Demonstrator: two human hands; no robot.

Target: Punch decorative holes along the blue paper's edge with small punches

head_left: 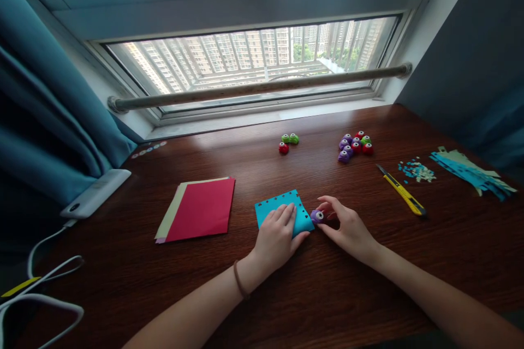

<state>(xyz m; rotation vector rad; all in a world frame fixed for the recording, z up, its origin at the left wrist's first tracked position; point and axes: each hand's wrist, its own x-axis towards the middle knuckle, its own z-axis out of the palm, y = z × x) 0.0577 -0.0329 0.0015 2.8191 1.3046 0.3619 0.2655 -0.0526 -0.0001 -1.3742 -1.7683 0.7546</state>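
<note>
The left hand (277, 234) lies flat, released, on the blue paper (282, 208); the right hand (346, 227) grasps a purple punch (316, 216) at its edge.

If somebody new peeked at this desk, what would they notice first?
Probably the square blue paper sheet with punched holes along its edges, at the middle of the dark wooden desk; the left hand presses it flat while the right hand holds a small purple round paper punch at its right edge. Next, the stack of red and cream paper sheets to the left, and the cluster of little colourful punches further back on the right.
</note>
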